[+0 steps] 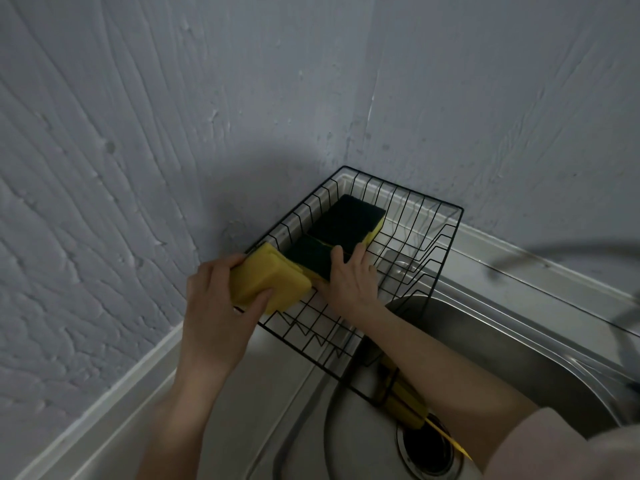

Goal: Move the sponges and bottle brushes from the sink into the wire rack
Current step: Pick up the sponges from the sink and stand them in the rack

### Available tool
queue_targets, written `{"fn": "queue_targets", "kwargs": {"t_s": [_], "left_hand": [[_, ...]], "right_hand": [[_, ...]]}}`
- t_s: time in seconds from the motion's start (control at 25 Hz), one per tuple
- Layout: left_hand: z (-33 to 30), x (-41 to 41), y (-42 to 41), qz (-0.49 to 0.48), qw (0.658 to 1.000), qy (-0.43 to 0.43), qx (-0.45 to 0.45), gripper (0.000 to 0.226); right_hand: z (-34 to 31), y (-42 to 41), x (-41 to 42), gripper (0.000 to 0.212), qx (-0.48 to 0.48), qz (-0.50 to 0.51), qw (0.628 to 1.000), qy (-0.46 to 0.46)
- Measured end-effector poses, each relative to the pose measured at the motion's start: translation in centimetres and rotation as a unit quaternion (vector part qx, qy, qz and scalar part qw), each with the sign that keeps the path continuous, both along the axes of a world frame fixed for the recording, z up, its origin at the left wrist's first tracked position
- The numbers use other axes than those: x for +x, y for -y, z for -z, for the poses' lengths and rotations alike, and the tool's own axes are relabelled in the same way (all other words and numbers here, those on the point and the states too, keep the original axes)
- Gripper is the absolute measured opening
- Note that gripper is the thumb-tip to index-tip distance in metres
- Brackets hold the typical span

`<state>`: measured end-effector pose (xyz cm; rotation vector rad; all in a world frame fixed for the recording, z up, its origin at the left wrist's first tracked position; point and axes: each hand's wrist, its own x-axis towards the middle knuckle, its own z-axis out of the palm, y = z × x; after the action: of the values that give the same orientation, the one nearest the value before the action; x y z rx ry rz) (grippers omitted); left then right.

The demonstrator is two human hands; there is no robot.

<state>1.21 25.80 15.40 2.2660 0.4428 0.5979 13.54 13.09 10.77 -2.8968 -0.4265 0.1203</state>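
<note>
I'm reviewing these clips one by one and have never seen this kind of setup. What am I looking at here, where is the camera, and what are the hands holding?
There is no machine here: a person works with two bare hands, and the single picture comes from a camera worn on their head, looking forward and down.

In a wall corner, a black wire rack stands beside a steel sink. One sponge, dark scouring side up, already lies in the rack.

The left hand has its grip closed on a yellow sponge at the rack's near-left edge. The right hand rests on a second dark-topped sponge in the rack; whether it grips or just presses it is unclear.

More yellow items remain in the sink near the drain, partly hidden by the right arm.
</note>
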Motion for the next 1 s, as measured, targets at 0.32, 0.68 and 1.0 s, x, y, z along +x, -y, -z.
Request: {"fn": "queue_targets", "kwargs": {"t_s": [0.32,0.68,1.0], "left_hand": [[0.2,2.4,1.9,0.034,0.998,0.012,0.054,0.053],[2.5,3.1,4.5,0.063,0.987,-0.111,0.093,0.053],[2.5,3.2,4.3,0.102,0.965,-0.217,0.104,0.043]], "right_hand": [[-4.8,1.3,-1.1,0.041,0.308,-0.021,0.944,-0.114],[-4.8,2.2,-1.2,0.037,0.299,-0.083,0.911,-0.272],[-3.5,2.7,-0.6,0.043,0.198,-0.168,0.937,-0.234]]}}
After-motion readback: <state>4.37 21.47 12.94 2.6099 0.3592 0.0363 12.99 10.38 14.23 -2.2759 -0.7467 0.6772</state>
